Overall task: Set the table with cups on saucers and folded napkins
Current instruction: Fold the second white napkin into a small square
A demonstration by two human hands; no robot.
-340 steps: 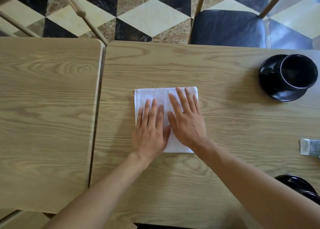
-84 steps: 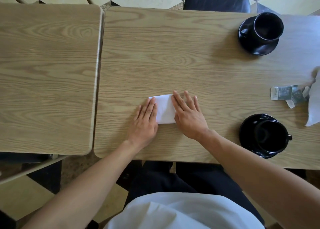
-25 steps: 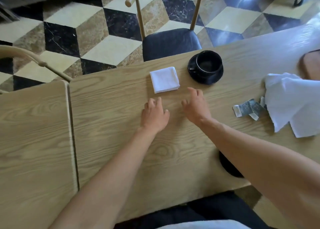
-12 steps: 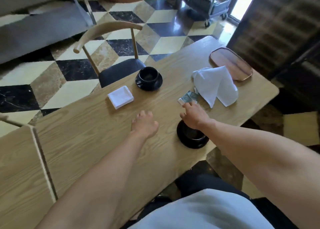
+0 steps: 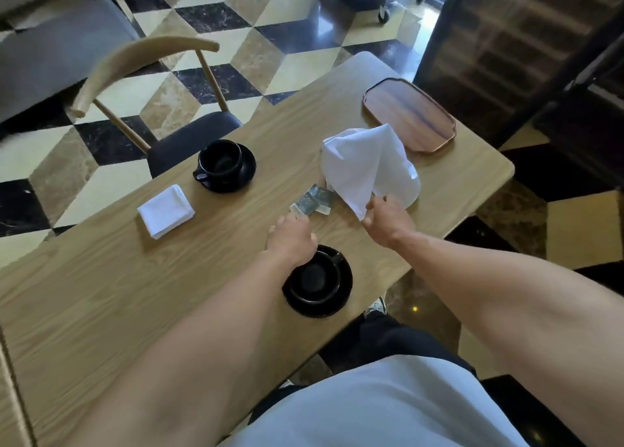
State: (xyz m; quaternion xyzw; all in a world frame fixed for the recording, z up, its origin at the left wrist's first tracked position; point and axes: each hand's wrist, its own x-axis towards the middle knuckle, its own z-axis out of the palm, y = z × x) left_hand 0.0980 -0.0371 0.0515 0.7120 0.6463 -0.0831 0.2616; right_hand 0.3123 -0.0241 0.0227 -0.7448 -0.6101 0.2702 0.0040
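Note:
A folded white napkin [image 5: 166,210] lies on the wooden table [image 5: 101,294], left of a black cup [image 5: 220,161] on its black saucer [image 5: 244,173] at the far side. A second black cup [image 5: 315,277] stands on a saucer [image 5: 342,296] near the front edge. A loose white napkin [image 5: 364,166] lies crumpled to the right. My right hand [image 5: 388,218] pinches its near corner. My left hand [image 5: 292,237] hovers above the near cup, fingers curled and holding nothing, close to small grey packets [image 5: 312,200].
A brown wooden tray [image 5: 408,114] sits at the table's far right corner. A chair [image 5: 189,139] with a dark seat stands beyond the far cup. A second table [image 5: 6,413] joins on the left. The tiled floor surrounds it all.
Over the earlier frames, both hands folded a napkin small and left it beside the far cup. Since half a second ago, my right hand has reached right to the loose napkin's corner; my left followed.

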